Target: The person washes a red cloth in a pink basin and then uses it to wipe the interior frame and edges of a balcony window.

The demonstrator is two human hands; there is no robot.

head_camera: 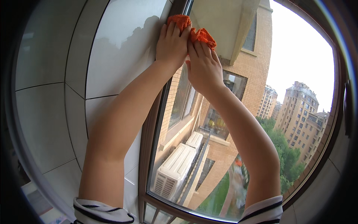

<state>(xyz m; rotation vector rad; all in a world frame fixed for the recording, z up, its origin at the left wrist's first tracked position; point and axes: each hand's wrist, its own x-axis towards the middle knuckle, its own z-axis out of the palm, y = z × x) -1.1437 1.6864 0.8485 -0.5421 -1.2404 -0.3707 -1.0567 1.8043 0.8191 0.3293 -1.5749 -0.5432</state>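
Note:
Both my arms reach up to the left side of a window. My left hand [172,46] lies over an orange cloth [179,21], its fingers pressing it at the brown window frame [152,120]. Just right of it, my right hand [205,67] holds a bunched orange part of cloth [203,36] against the window glass [223,16]. The hands nearly touch, and whether the two orange parts are one cloth is hidden between them. My palms face away, so the grip under the fingers is partly covered.
Grey-white wall tiles [125,50] adjoin the frame on the left. A dark handle [347,107] sits at the far right edge. Beyond the glass are an air-conditioner outdoor unit [176,162], a brick facade [254,75], trees [288,165] and tall buildings [299,112].

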